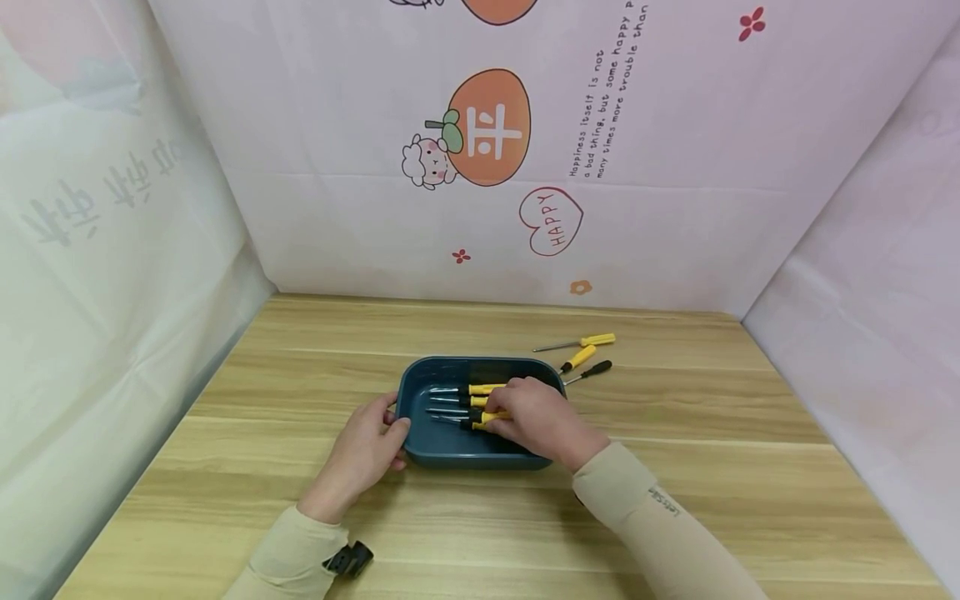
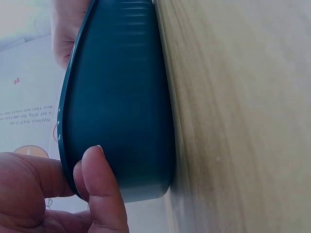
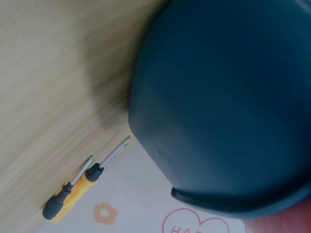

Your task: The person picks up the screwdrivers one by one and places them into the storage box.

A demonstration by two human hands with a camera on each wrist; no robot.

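Note:
A dark blue rectangular box [image 1: 480, 458] stands on the table in the head view. My left hand [image 1: 367, 442] grips its left end, thumb over the rim and fingers outside against the wall [image 2: 121, 87]. Inside lie several screwdrivers [image 1: 480, 389] with yellow and black handles, shafts toward the left. Reaching in over the right side, my right hand [image 1: 536, 417] pinches a yellow screwdriver handle [image 1: 495, 416] near the front of the row; its fingertips and the handle ends are partly hidden. The box wall [image 3: 218, 107] fills most of the right wrist view.
Behind the box's right corner lie a yellow screwdriver [image 1: 597, 340], a yellow-and-black one [image 1: 579, 359] and a black-handled one [image 1: 597, 368]. A printed white cloth [image 1: 360, 225] rises at the table's back edge, with pale cloths along both sides.

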